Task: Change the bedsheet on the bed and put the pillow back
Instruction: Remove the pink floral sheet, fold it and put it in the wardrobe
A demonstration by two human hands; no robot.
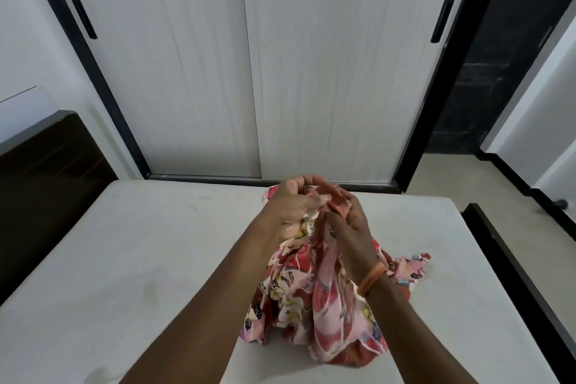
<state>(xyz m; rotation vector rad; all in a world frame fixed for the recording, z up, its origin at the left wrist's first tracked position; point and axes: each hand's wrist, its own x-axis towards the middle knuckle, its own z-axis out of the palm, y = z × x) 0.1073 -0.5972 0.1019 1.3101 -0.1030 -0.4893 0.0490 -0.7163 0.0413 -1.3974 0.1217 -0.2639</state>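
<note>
Bare mattress [156,259] below; both hands, left [291,206] and right [346,218], raised, gripping bedsheet [311,305].

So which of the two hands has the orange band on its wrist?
The right hand: an orange band circles its wrist. The left hand has a bare wrist. Both grip the floral sheet.

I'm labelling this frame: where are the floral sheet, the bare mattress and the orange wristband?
floral sheet [324,315], head view, bunched hanging folds.
bare mattress [124,259], head view, bare top left of the arms.
orange wristband [371,278], head view, band on right wrist.
</note>
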